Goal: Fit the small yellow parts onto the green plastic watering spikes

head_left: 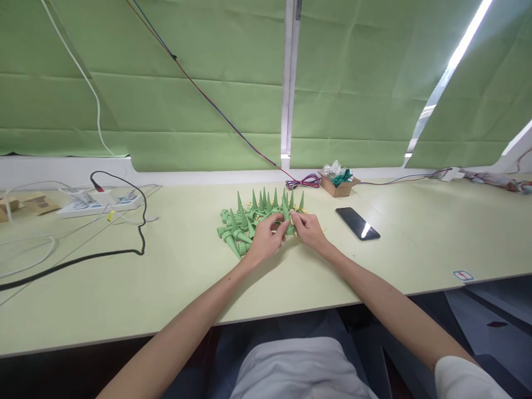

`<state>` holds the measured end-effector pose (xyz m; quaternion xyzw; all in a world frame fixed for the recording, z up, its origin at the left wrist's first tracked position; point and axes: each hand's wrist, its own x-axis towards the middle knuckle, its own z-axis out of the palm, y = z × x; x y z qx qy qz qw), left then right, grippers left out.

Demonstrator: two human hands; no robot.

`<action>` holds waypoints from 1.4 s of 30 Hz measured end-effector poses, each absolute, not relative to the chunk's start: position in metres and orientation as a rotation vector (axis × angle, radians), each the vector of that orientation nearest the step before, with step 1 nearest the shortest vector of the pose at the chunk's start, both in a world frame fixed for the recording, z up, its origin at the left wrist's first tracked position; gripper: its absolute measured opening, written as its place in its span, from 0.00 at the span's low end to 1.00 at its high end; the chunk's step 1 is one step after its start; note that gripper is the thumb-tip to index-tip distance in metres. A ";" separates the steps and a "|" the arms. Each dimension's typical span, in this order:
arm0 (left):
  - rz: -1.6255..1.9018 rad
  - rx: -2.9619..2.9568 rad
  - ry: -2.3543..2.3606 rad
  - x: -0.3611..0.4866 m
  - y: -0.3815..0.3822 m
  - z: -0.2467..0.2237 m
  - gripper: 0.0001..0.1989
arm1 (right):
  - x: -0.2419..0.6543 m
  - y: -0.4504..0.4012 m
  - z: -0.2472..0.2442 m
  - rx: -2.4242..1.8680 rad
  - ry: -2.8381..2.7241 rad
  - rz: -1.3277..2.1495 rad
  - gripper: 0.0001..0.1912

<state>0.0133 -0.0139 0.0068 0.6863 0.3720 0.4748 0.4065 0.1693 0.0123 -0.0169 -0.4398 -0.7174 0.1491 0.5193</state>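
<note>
Shirt [300, 368] foremost; held cone [285, 211] (tip up).

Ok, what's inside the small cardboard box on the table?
The cardboard box holds crumpled clear plastic and something dark green; whatever lies beneath them is hidden.

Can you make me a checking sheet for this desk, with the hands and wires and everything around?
Surface: pale table, things spread across it.
Job's things: green spikes in a cluster, some upright, some lying down; yellow bits among them, too small to identify.
Clutter: dark phone right of the cluster; cardboard box farther back, holding crumpled stuff; white power strip at left.
Hands: left hand and right hand meet at one upright spike; exact grips unclear.
Cables: black cable at left; red-and-blue cable coiled beside the box.
Surroundings: green blinds behind the table, bright gaps between.
</note>
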 end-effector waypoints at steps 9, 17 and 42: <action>1.181 1.687 0.915 0.010 -0.003 0.002 0.22 | 0.165 0.004 -0.014 -0.988 -1.839 0.395 0.29; 1.106 1.649 0.810 0.009 0.001 -0.004 0.22 | 0.161 0.002 -0.022 -0.973 -1.829 0.338 0.27; 1.052 1.688 0.679 0.003 0.006 -0.007 0.21 | 0.157 0.004 -0.033 -1.044 -1.956 -0.208 0.27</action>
